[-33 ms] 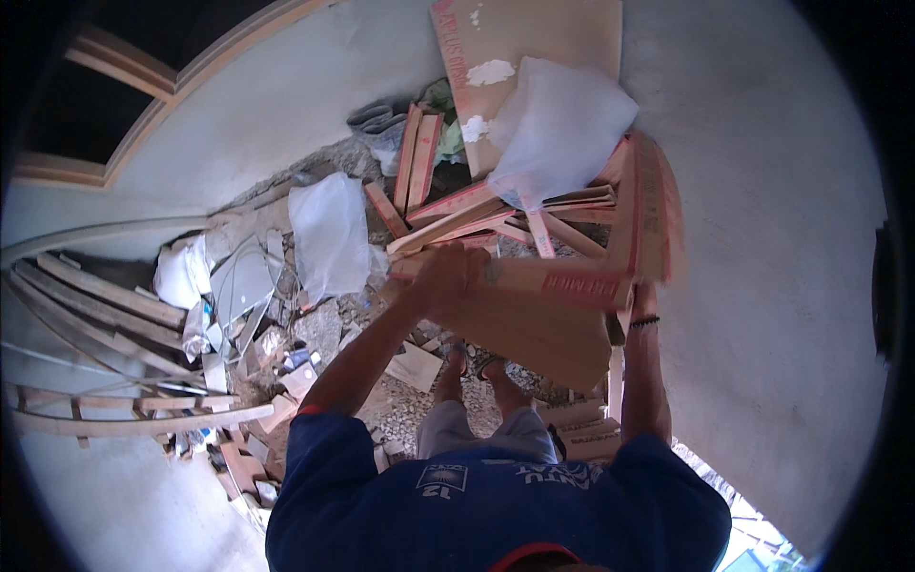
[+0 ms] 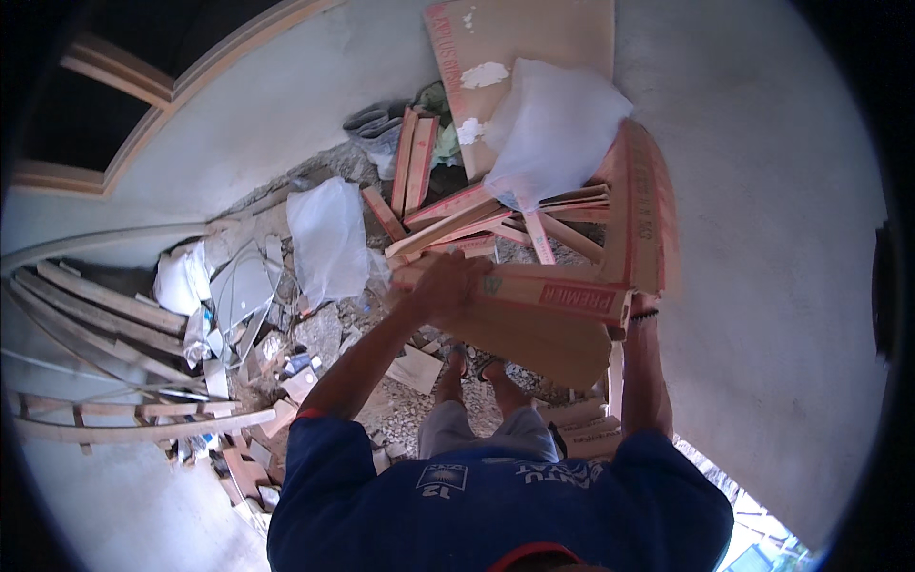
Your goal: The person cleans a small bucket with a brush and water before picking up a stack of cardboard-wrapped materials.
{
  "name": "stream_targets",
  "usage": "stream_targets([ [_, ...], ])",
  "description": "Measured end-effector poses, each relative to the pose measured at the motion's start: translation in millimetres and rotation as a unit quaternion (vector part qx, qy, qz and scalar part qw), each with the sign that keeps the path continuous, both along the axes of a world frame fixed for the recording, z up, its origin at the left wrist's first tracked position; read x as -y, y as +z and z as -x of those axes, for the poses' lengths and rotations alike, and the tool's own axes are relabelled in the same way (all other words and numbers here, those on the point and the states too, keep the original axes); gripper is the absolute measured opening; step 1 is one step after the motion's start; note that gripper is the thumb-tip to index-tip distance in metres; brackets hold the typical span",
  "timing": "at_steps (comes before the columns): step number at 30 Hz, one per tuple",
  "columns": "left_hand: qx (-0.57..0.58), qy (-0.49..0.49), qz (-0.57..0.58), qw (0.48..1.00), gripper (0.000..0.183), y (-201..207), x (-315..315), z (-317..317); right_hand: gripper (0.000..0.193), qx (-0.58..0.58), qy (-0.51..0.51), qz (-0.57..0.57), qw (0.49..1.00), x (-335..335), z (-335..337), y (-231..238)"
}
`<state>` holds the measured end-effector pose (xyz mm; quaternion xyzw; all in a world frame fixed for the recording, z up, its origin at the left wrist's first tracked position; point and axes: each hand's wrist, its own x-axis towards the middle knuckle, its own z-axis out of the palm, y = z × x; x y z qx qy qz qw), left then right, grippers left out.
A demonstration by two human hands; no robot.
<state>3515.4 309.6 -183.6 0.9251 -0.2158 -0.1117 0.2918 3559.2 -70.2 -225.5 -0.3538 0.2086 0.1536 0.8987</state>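
A long folded strip of brown cardboard (image 2: pixel 543 294) with red printing lies across in front of me, its plain brown flap hanging down toward my feet. My left hand (image 2: pixel 450 283) grips it near its left end, fingers closed over the upper edge. At the strip's right end is my right hand (image 2: pixel 641 303), with a dark beaded bracelet at the wrist; its fingers are hidden behind cardboard. Just above that hand rises another tall cardboard piece (image 2: pixel 640 205) with red edges, close to the right wall. Whether the two pieces are joined I cannot tell.
Loose cardboard strips (image 2: pixel 448 212) and a white plastic sheet (image 2: pixel 553 124) lie beyond my hands, before a large leaning board (image 2: pixel 453 24). Another white sheet (image 2: pixel 327 236), rubble (image 2: pixel 319 334) and wooden planks (image 2: pixel 105 305) are at left. A plain wall (image 2: pixel 762 238) stands right.
The view has shifted slightly. My right hand and the tall cardboard have moved a little; my left hand keeps its grip on the strip.
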Motion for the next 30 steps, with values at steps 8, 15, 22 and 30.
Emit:
stream_targets([
  [8, -0.066, -0.071, 0.171, 0.981, 0.122, 10.3, 23.3, 43.7, 0.034, 0.083, 0.040, -0.061, 0.994, -3.0, -27.7, 30.0],
  [15, 0.081, -0.019, 0.165, 0.983, 0.131, 17.3, 56.3, 79.9, 0.036, 0.072, -0.040, -0.147, 0.986, -55.1, -36.3, 31.4],
  [22, 0.010, 0.093, 0.367, 0.926, 0.127, 17.1, 92.4, 53.3, 0.033, 0.096, -0.058, -0.097, 0.989, -54.5, -43.8, 74.7],
  [30, -0.007, 0.063, 0.447, 0.892, 0.055, 39.7, 85.5, 42.6, 0.041, 0.129, -0.009, -0.072, 0.989, -38.7, -6.4, 130.2],
])
